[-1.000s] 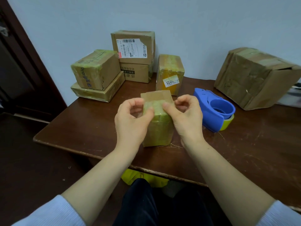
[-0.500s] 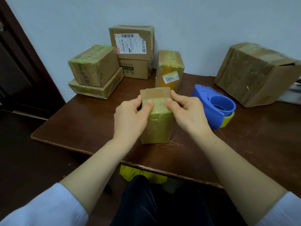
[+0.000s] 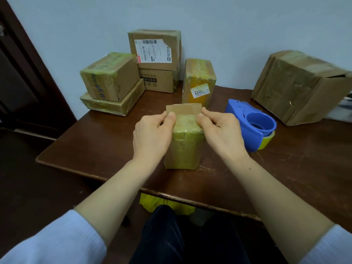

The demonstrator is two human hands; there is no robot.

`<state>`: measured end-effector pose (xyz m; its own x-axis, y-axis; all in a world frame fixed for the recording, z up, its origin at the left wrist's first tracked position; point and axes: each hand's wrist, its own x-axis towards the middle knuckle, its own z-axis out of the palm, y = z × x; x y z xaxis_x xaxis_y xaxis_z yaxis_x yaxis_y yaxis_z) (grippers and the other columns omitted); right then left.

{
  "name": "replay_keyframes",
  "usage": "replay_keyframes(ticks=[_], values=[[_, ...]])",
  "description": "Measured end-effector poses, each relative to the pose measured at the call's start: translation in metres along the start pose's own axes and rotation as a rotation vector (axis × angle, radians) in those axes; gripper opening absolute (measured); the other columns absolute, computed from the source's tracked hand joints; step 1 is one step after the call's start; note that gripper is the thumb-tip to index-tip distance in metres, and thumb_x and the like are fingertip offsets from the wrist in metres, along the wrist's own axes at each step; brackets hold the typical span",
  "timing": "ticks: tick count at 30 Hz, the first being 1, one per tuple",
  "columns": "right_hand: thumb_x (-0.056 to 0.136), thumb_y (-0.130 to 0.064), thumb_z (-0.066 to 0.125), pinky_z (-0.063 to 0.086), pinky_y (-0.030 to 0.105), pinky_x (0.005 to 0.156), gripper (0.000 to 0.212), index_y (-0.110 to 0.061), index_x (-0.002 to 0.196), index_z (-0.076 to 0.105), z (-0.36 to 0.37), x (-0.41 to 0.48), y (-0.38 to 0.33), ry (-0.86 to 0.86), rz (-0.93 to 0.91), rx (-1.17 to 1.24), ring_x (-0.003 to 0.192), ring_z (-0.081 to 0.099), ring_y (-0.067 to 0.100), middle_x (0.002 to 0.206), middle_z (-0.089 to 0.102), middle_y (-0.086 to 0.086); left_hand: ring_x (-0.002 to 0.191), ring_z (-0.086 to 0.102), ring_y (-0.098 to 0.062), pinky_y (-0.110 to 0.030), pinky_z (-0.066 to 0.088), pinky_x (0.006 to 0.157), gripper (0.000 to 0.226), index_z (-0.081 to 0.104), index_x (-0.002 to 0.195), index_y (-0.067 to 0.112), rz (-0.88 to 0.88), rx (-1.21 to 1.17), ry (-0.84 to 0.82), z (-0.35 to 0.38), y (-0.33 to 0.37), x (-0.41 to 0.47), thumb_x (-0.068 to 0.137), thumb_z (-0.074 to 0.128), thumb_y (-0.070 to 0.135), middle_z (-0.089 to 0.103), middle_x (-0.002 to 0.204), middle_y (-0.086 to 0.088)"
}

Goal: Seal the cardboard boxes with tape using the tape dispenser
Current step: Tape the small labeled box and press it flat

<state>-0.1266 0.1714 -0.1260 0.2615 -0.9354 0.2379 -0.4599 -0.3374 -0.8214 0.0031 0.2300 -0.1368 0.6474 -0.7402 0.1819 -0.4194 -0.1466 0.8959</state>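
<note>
Brown wooden table (image 3: pixel 95 147) against a pale wall, dark door at left. Item in hand: small box (image 3: pixel 184 147), upright near the front edge at centre, its near face and front top wrapped in yellowish tape, a bare cardboard flap standing up at the far top edge. Left hand (image 3: pixel 150 134) and right hand (image 3: pixel 222 131) clasp its upper sides, thumbs pressed flat on the taped top (apparently smoothing the strip down); both hands closed on the box. Dispenser (image 3: pixel 249 123): blue, yellow-green roll at its underside, lying untouched just right of the right hand. Stock behind: taped box (image 3: pixel 199 80), stack of two (image 3: pixel 112 82), labelled stack (image 3: pixel 155 60), all appearing sealed. Large box (image 3: pixel 302 86) at far right, crumpled, one flap seemingly gaping; likely still to do. Judged progress: well along, with the flap on the box in hand and perhaps the large box remaining.
</note>
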Motion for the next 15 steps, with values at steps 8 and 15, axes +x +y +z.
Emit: replay_keyframes(ticks=[8, 15], values=[[0.091, -0.03, 0.059, 0.051, 0.043, 0.088, 0.031, -0.011, 0.114, 0.069, -0.0007, 0.001, 0.0, -0.009, -0.019, 0.009, 0.093, 0.064, 0.016, 0.098, 0.073, 0.008, 0.099, 0.064, -0.017, -0.039, 0.052, 0.087, 0.029, 0.074, 0.108, 0.019, 0.057, 0.034, 0.022, -0.0005, -0.0012, 0.0001, 0.089, 0.062, 0.038, 0.072, 0.107, 0.002], [0.093, -0.034, 0.055, 0.052, 0.04, 0.083, 0.031, -0.017, 0.117, 0.068, 0.0025, -0.0034, 0.0011, -0.039, -0.074, -0.012, 0.089, 0.064, 0.012, 0.093, 0.073, 0.004, 0.082, 0.065, -0.024, -0.042, 0.051, 0.075, 0.047, 0.069, 0.065, 0.012, 0.114, 0.08, -0.01, -0.0029, -0.0054, -0.001, 0.095, 0.048, 0.042, 0.073, 0.089, 0.0]])
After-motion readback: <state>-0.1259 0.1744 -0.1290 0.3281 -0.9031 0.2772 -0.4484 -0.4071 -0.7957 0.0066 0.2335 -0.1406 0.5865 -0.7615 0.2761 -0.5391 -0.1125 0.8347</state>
